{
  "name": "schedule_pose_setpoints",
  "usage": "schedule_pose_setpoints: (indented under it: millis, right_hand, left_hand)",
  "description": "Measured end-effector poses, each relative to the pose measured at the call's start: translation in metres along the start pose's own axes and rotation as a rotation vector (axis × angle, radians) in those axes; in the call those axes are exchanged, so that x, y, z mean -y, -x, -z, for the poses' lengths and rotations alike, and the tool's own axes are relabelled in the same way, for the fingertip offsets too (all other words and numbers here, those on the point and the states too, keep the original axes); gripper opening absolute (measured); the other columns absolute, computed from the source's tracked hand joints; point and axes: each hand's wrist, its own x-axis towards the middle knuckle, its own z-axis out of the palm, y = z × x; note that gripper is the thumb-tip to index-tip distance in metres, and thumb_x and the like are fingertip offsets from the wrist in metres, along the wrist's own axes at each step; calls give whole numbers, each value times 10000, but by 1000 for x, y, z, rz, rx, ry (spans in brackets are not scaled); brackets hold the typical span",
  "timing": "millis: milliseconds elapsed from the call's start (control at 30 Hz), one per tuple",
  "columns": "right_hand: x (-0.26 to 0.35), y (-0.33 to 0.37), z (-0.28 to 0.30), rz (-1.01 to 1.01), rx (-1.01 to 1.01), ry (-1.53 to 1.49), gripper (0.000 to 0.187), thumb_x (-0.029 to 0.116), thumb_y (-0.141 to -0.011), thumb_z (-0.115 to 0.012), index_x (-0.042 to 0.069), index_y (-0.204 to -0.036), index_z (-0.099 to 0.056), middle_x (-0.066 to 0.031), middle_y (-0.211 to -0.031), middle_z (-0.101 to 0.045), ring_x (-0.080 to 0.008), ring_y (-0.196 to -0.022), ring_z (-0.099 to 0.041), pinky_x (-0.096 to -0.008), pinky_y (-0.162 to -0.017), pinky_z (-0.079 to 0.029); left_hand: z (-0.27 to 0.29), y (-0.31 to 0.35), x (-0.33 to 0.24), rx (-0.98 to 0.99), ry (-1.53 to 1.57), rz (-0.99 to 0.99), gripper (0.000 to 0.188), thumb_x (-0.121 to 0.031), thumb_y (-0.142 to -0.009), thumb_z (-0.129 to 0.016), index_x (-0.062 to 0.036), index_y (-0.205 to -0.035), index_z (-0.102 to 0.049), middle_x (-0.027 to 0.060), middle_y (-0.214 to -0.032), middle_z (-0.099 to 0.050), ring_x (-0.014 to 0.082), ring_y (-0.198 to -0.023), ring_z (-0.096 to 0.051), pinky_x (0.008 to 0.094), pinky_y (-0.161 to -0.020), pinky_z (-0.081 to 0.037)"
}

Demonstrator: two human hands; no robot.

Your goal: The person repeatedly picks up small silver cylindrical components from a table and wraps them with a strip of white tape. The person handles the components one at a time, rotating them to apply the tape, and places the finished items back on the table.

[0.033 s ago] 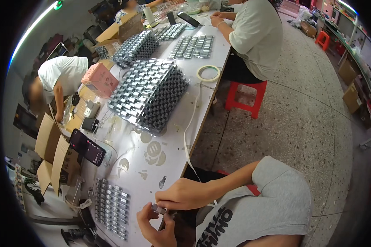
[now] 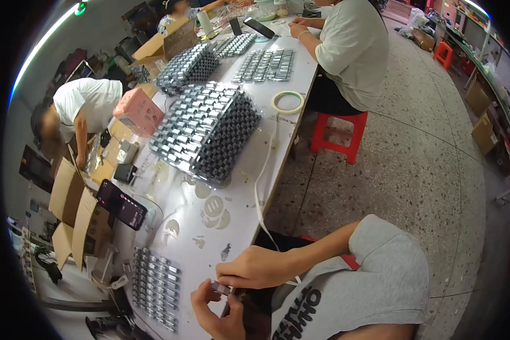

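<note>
Near the table's edge, my left hand (image 2: 218,313) pinches a small grey metallic block-like part (image 2: 220,288) between thumb and fingers. My right hand (image 2: 256,268) reaches over from the right with its fingers closed against the other end of the same part. The fingers cover much of the part, so its exact kind does not show. To the left of my hands lies a tray of similar shiny parts in rows (image 2: 156,289). A small dark piece (image 2: 226,251) or mark is on the white table (image 2: 241,224) just beyond my right hand.
A large stack of filled plastic trays (image 2: 209,133) stands farther up the table, with a tape roll (image 2: 288,102) beside it. A propped phone (image 2: 122,205) and an open carton (image 2: 76,212) are at the left. A white cable (image 2: 259,190) runs along the edge. Co-workers are nearby.
</note>
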Motion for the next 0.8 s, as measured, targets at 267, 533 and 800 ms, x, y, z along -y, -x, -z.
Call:
schedule_pose_setpoints:
  millis: [267, 533, 800]
  right_hand:
    - [3, -18, -16, -72, 129, -350, 157, 201, -863, -428, 49, -838, -461, -150, -626, -511, -314, -576, -524, -386, -523, -385]
    - [81, -74, -19, 388, 94, 68, 163, 184, -839, -464, 31, -809, -416, -118, -546, -505, -318, -496, -516, -386, -438, -394]
    - [99, -92, -9, 526, 374, 328, 168, 167, -832, -450, 0, -820, -439, -145, -571, -537, -322, -525, -552, -394, -462, -417]
  left_hand:
    - [5, 5, 45, -150, 63, -97, 391, -44, -738, -509, 9, -1114, -411, 75, -925, -462, 122, -716, -465, 235, -615, -388]
    - [56, -3, 21, -707, -15, -279, 519, -264, -759, -596, 76, -1104, -413, 129, -985, -468, 207, -909, -478, 317, -823, -369]
    - [74, 17, 20, -569, 151, -88, 526, -257, -754, -621, 78, -1098, -405, 124, -1034, -448, 177, -893, -502, 272, -784, -409]
